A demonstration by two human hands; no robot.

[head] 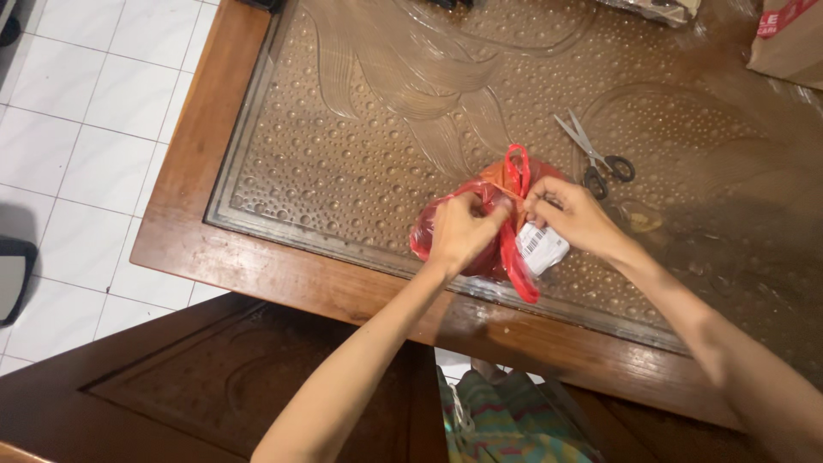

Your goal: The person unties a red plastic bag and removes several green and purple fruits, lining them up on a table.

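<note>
A red plastic bag (513, 257) lies on the textured glass top of a wooden table (360, 163), near its front edge. My left hand (463, 231) grips the bag's left side near the knotted handles. My right hand (573, 219) pinches the handles from the right, fingers touching the knot. One red handle loop (517, 163) sticks up behind the hands. A white packet with a barcode label (542, 249) shows at the bag's right side under my right hand.
Black-handled scissors (596, 154) lie on the glass just behind my right hand. A cardboard box (789, 43) sits at the far right corner. White floor tiles (86, 129) lie left of the table; a wooden chair back (214, 386) is below.
</note>
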